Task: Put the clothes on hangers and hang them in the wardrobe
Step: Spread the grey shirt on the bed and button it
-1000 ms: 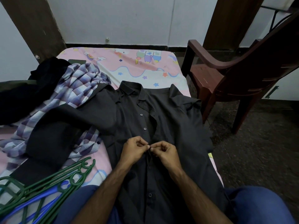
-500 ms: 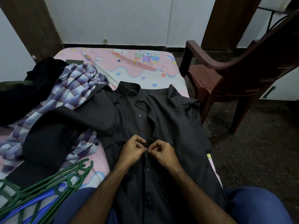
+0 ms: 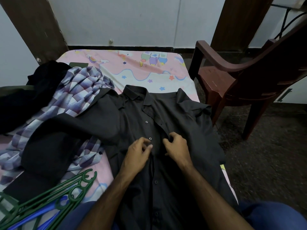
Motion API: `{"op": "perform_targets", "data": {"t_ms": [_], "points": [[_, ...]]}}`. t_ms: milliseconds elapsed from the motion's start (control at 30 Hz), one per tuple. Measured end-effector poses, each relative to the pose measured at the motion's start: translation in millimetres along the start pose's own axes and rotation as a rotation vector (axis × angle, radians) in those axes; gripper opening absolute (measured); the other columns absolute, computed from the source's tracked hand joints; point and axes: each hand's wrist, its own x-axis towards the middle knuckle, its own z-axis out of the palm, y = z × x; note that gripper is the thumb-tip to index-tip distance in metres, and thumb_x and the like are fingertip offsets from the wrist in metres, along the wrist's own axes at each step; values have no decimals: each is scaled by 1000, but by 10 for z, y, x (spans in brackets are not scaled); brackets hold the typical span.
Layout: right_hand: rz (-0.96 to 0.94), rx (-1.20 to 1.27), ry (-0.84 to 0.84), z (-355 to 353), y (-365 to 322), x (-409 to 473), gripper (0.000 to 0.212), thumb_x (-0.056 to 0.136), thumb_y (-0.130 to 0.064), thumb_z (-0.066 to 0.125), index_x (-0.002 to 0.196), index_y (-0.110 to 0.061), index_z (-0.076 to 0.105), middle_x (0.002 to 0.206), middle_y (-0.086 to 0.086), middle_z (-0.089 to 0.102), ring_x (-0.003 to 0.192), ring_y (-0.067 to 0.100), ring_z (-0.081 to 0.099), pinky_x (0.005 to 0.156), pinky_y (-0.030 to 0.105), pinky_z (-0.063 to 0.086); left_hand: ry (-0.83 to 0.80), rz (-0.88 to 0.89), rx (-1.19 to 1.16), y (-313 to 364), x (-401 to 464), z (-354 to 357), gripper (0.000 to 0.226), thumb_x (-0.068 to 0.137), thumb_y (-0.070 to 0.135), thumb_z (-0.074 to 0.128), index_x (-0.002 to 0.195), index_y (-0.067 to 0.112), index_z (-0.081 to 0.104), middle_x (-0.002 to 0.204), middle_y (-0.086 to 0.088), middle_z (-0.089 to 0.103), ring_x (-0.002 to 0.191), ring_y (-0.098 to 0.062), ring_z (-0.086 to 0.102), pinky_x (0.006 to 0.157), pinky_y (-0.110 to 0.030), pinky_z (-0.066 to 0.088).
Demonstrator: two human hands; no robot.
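Note:
A dark grey shirt (image 3: 182,117) lies front-up on the bed, collar away from me, its lower buttons closed and its upper part open. My left hand (image 3: 137,153) pinches the button strip just below a loose button (image 3: 150,138). My right hand (image 3: 177,146) grips the opposite front edge, fingers curled round the cloth. A pile of green hangers (image 3: 49,195) and a blue hanger (image 3: 38,214) lies at the bed's lower left. A purple checked shirt (image 3: 74,90) and a black garment (image 3: 43,77) lie to the left.
The bed has a pink cartoon sheet (image 3: 149,67). A dark red plastic chair (image 3: 232,75) stands close to its right side on a dark floor. White walls and brown door frames stand behind. My blue-clad knees are at the bottom.
Both hands have let go of the button they held together, drawn a little apart and moved up the shirt front to the open button above.

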Motion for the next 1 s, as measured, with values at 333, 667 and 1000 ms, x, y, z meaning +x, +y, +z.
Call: {"op": "perform_targets", "data": {"t_ms": [333, 667, 1000], "points": [[3, 468, -9, -191, 242, -13, 14, 91, -20, 76, 81, -9, 76, 80, 9, 73, 72, 16, 72, 62, 31, 62, 34, 33, 313, 17, 330, 16, 9, 88, 28, 72, 93, 23, 66, 98, 10, 60, 81, -10, 65, 73, -36, 55], [241, 784, -463, -74, -95, 93, 18, 92, -12, 72, 77, -12, 63, 67, 0, 66, 61, 6, 63, 62, 19, 54, -69, -390, -506, 27, 439, -36, 6, 92, 3, 67, 95, 0, 62, 84, -15, 63, 36, -15, 56, 28, -19, 35], [188, 561, -224, 287, -209, 179, 10, 87, -15, 74, 82, -11, 65, 65, 0, 66, 58, 9, 60, 58, 23, 49, -79, -414, -630, 9, 450, -47, 6, 93, 2, 65, 98, -1, 67, 80, -13, 66, 39, -13, 51, 31, -21, 38]]}}
